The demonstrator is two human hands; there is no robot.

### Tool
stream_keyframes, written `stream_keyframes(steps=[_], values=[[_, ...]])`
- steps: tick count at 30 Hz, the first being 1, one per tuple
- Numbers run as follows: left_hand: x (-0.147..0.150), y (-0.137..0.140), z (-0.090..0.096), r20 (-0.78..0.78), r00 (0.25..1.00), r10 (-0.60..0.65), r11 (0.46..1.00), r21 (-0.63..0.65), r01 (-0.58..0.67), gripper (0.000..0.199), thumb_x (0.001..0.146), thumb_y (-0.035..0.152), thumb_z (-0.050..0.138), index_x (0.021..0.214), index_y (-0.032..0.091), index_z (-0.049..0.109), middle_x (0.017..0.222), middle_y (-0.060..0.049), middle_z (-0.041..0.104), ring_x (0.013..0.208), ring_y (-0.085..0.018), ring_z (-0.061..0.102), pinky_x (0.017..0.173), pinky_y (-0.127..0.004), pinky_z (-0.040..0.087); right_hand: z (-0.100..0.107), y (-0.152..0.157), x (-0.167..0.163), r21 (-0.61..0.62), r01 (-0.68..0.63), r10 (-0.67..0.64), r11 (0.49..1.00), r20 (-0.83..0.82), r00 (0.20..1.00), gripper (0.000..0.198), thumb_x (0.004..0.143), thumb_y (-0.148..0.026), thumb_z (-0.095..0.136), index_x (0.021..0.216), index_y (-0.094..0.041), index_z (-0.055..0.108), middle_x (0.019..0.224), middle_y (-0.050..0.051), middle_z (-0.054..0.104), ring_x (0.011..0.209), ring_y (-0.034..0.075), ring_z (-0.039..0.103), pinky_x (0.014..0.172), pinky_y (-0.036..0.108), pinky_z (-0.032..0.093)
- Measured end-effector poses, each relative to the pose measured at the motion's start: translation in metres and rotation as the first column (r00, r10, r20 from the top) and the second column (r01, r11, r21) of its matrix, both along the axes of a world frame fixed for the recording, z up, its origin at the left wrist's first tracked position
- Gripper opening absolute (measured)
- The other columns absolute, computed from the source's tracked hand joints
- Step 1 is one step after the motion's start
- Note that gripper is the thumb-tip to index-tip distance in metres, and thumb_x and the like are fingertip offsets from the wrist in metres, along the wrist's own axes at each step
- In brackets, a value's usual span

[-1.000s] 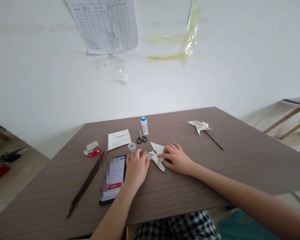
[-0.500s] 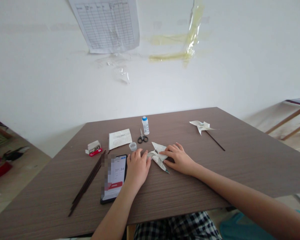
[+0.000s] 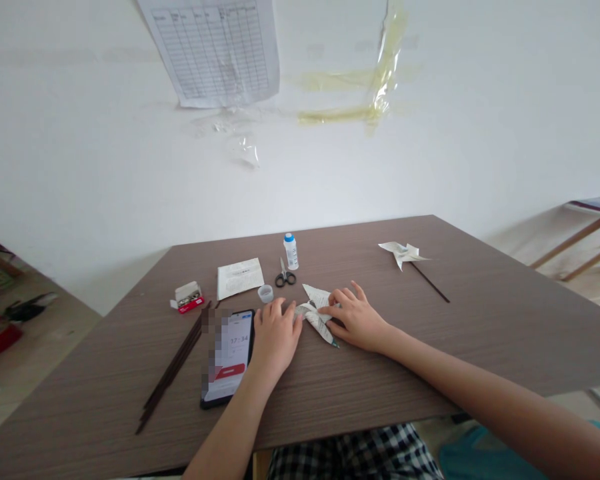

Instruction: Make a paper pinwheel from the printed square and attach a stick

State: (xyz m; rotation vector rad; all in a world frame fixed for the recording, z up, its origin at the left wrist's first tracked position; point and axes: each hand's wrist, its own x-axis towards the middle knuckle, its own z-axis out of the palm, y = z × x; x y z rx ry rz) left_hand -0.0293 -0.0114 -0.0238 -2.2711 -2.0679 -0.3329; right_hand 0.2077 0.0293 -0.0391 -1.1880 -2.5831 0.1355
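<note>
A paper pinwheel (image 3: 321, 328) made from printed paper lies on the table between my hands, its blades folded in towards the middle. One blade tip at the front shows a dark green patch. My left hand (image 3: 276, 337) holds the left side of it with bent fingers, thumb and index at the paper. From the right, my right hand (image 3: 359, 320) presses its fingers on the folded paper near the centre, the thumb beside the right blade. The fingers cover parts of both side blades. Beside my left wrist lies a phone (image 3: 235, 360) with a timer on its screen.
Behind my hands are a small clear cup (image 3: 265, 293), scissors (image 3: 285, 278), a glue bottle (image 3: 291, 253) and printed paper (image 3: 240, 277). Left are a small red-and-white box (image 3: 190, 300) and several dark sticks (image 3: 175, 363). A finished-looking pinwheel (image 3: 405, 253) on a stick lies at right.
My right hand's fingers have shifted very slightly on the paper. The left hand and the things on the table look the same.
</note>
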Motion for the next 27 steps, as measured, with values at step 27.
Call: stream_keyframes(steps=[27], values=[[-0.003,0.001,-0.007,-0.005,1.0,-0.008,0.999,0.039,0.008,0.042,0.117,0.027,0.06,0.152,0.024,0.083,0.16,-0.018,0.077,0.148,-0.04,0.071,0.129,-0.062,0.054,-0.017,0.007,0.008,-0.095,-0.13,0.114,0.987,-0.162,0.98,0.04,0.119,-0.03,0.061,0.157,-0.03,0.077,0.17,0.013,0.073,0.166,0.036,0.061,0.145,0.085,0.006]])
